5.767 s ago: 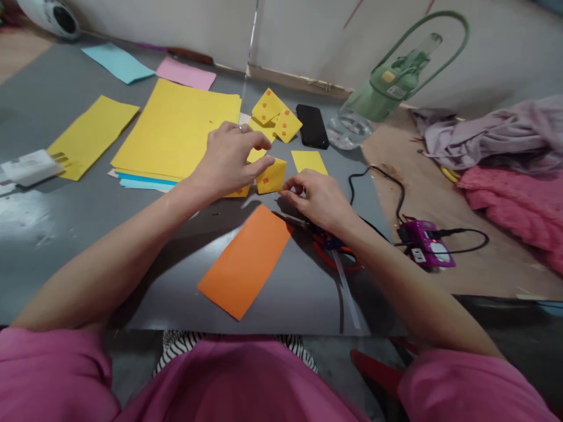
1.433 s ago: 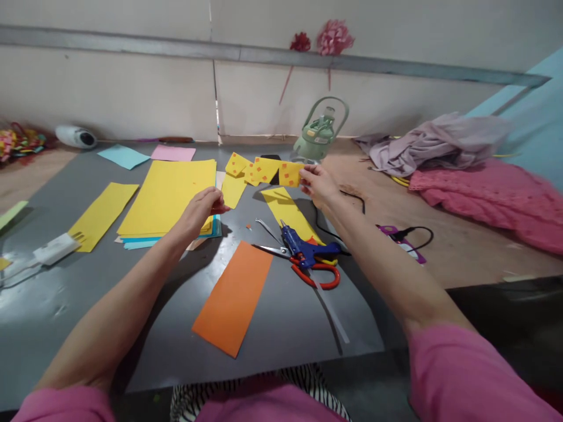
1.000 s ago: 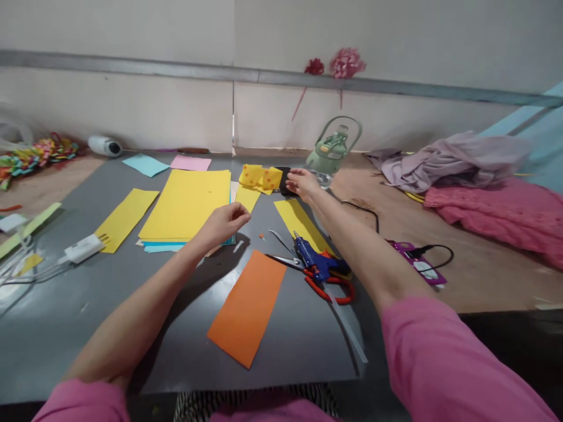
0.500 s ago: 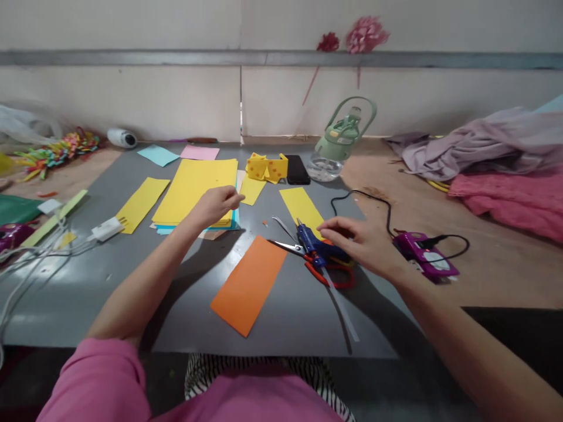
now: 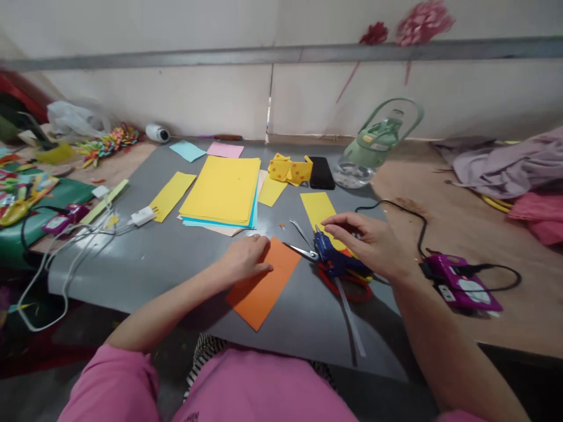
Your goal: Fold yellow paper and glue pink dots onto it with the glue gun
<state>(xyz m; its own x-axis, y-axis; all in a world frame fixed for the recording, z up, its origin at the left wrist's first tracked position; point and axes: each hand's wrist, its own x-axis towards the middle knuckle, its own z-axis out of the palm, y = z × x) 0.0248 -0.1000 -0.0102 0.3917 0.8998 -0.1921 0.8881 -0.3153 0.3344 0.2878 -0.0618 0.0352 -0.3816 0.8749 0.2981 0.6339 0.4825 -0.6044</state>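
My left hand [image 5: 247, 258] rests on the left edge of an orange paper strip [image 5: 268, 290], fingers laid over it and thumb apart. Over the blue glue gun [image 5: 334, 258] hovers my right hand [image 5: 367, 239], its thumb and fingers apart with nothing between them that I can see. Beneath the gun lie red-handled scissors [image 5: 308, 253], their blades pointing left. A clear glue stick [image 5: 352, 325] trails from the gun toward the front edge. Behind the gun is a yellow paper strip [image 5: 316, 205], partly covered by it.
A stack of yellow sheets [image 5: 222, 190] lies left of centre. Behind are a spotted yellow paper bow [image 5: 290, 170], a black phone [image 5: 322, 173] and a green-topped bottle [image 5: 365, 149]. A purple power strip [image 5: 461, 284] sits right; white cables [image 5: 79, 252] tangle at left.
My left hand has come down from the yellow stack onto the orange strip. My right hand stays close to the glue gun. The head view has shifted leftward.
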